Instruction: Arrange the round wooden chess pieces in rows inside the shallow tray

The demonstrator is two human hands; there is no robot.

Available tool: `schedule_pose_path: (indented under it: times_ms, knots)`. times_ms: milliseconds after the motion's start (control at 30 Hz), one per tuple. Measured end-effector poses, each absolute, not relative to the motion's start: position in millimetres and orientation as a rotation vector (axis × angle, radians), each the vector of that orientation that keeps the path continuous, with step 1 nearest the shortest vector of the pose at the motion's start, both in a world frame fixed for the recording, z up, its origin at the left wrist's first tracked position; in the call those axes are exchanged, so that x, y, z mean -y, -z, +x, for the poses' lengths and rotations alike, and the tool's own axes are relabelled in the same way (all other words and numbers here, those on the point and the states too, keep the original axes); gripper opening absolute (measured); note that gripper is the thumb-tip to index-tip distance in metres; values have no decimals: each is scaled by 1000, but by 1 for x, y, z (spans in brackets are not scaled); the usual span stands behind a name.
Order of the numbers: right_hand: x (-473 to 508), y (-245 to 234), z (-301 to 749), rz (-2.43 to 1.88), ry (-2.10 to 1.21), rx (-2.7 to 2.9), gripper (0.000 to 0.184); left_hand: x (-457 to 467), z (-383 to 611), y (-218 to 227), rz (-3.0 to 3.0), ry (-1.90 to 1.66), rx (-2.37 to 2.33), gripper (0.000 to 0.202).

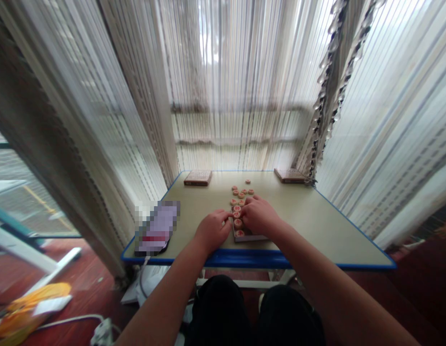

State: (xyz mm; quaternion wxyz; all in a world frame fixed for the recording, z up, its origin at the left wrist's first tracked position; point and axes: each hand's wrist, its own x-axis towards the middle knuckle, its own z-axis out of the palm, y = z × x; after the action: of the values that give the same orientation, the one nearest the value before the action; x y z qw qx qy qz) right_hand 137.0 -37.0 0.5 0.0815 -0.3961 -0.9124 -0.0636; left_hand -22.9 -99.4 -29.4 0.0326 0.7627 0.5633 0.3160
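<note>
A shallow, light-coloured box (252,238) lies near the table's front edge, with several round wooden Chinese chess pieces (237,223) lined up along its left side, their red characters facing up. My left hand (214,228) rests at the box's left wall; its fingers are extended, the index fingertip touching a piece or the rim beside it. Over the box, my right hand (260,214) is bent down with its fingers closed among the pieces, and it hides what lies beneath. More loose Chinese chess pieces (241,195) are scattered on the table just beyond the box.
The pale table (323,230) has a blue edge. Two flat brown boxes (198,177) (290,175) lie at its far corners. On the left is a pixelated phone-like device (158,228) with a cable. Sheer curtains (237,86) hang behind.
</note>
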Motion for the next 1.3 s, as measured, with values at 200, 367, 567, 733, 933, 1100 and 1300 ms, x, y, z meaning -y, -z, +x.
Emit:
schedule_pose_path:
  times_ms: [200, 367, 567, 733, 933, 1100, 1300]
  knots:
    - [30, 2, 137, -1209, 216, 2698, 27, 100, -23, 30, 2354, -979, -1743, 25]
    - [26, 2, 132, -1198, 258, 2682, 28, 101, -22, 28, 2349, -973, -1742, 25]
    - [23, 4, 129, -1232, 232, 2677, 29, 100, -23, 29, 2350, -978, -1742, 25]
    - [23, 5, 130, -1232, 215, 2644, 28, 100, -22, 29, 2344, -974, -1759, 25]
    - [22, 4, 131, -1184, 187, 2634, 26, 99, -22, 29, 2354, -970, -1762, 25]
    - [15, -12, 142, -1171, 59, 2523, 24, 98, -22, 30, 2351, -940, -1808, 23]
    - [-28, -29, 164, -1326, -33, 2396, 24, 98, -21, 31, 2248, -1024, -1960, 31]
